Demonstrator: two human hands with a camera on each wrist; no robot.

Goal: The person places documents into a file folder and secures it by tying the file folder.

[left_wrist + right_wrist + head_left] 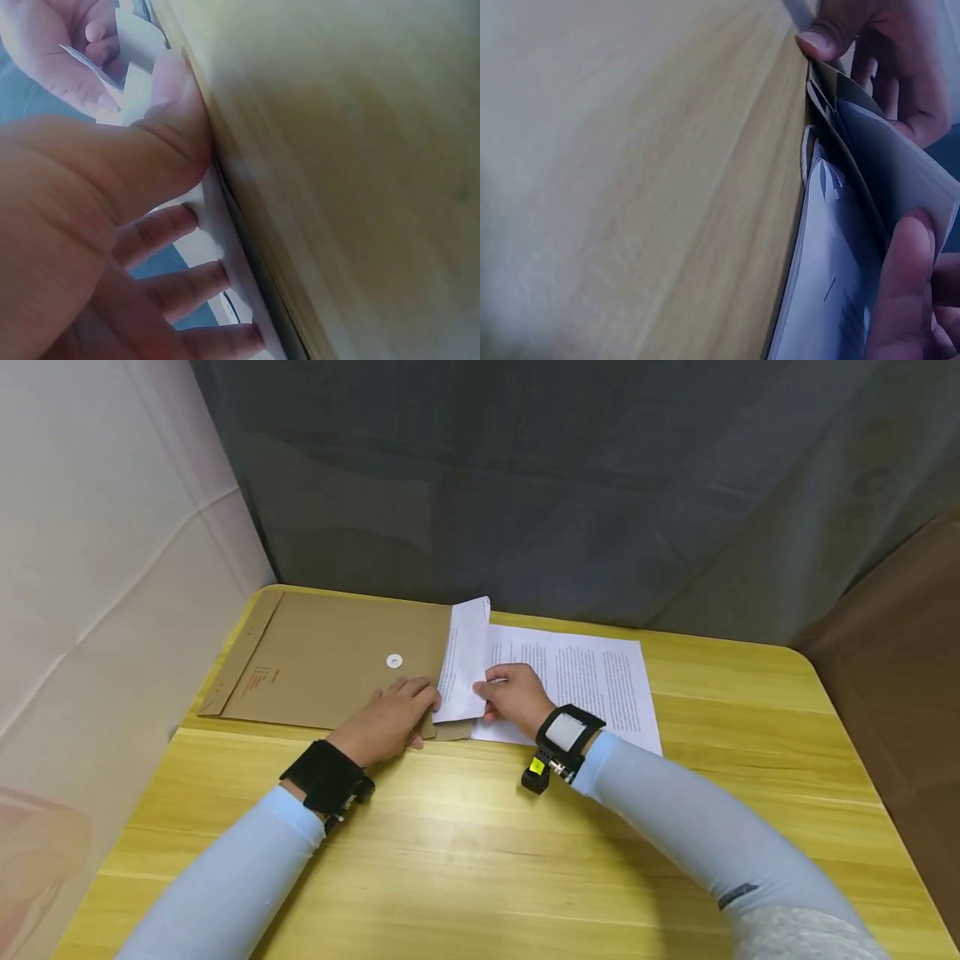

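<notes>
- My left hand (386,722) lies on the brown kraft envelope (330,660), fingers fairly straight, pressing its right end flat near the opening; released, not curled round anything.
- Left wrist view: my left fingers (169,229) spread over a pale edge, thumb at the table's edge; blurry.
- My right hand (516,693) pinches the near edge of the curled printed sheet (465,660), grasping it between thumb and fingers.
- Sheet's left edge is lifted and bent up, right at the envelope's mouth, at 3 o'clock from the white string-button disc (394,661).
- The other printed pages (592,681) lie flat at 3 o'clock from my right hand, under the lifted sheet.
- Envelope sits at the far-left part of the yellow wooden table (480,852), about 11 o'clock from table centre.
- Right wrist view: thumb (900,300) on paper layers (840,292), brown flap edge just beside; cannot tell how far the sheet is inside.
- Black wrist bands on both arms, light-blue sleeves (697,831).
- Grey curtain (570,485) behind, at 12 o'clock.
</notes>
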